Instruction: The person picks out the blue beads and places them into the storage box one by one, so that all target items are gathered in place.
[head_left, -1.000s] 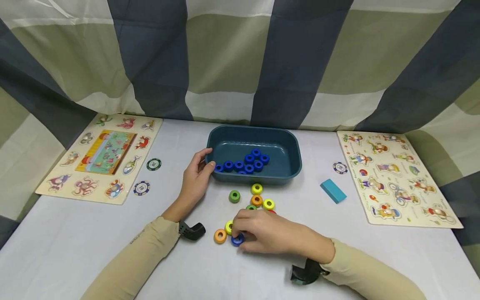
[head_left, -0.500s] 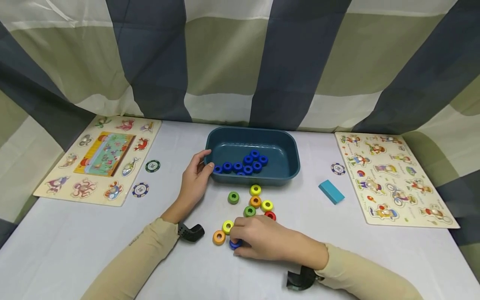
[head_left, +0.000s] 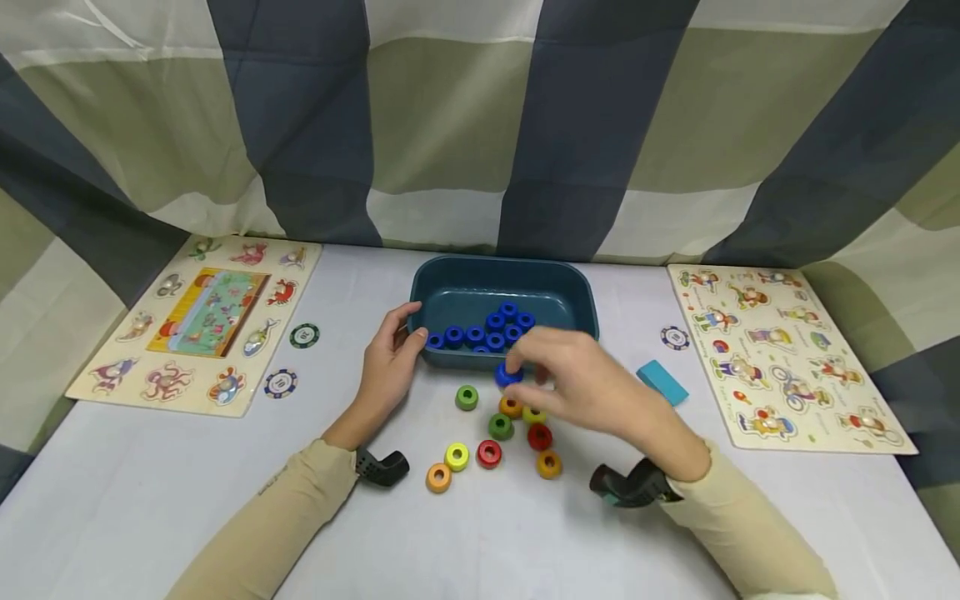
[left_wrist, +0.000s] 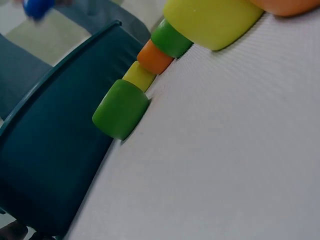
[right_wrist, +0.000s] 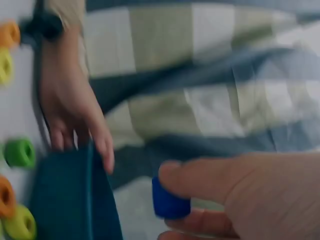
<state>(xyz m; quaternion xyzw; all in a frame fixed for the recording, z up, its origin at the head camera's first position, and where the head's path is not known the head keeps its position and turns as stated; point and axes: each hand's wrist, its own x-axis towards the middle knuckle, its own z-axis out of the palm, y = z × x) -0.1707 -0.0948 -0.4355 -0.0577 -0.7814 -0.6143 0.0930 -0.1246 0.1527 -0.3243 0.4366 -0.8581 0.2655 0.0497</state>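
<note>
My left hand (head_left: 388, 358) holds the left end of a dark teal plastic tray (head_left: 579, 292), with the thumb over its near corner. Several blue wooden ring beads (head_left: 476, 335) lie inside, mostly toward the near left. Between thumb and fingers, my right hand (head_left: 592, 379) pinches another blue ring bead (right_wrist: 170, 202), raised off the table close to the tray's near wall. Below it on the cloth are loose ring beads: green (head_left: 467, 397), red (head_left: 489, 454), orange (head_left: 438, 477) and yellow (head_left: 456, 456). The right hand partly covers a yellow one.
Picture puzzle boards lie at left (head_left: 255, 367) and right (head_left: 795, 358). Poker chips (head_left: 281, 383) rest near the left board, and another chip (head_left: 674, 337) near the right one. A turquoise block (head_left: 662, 382) sits right of the tray. A checked curtain (head_left: 450, 125) hangs behind.
My right hand has lifted the blue ring bead from the front of the table and carried it up and right toward the tray. My left hand stays at the tray's left end.
</note>
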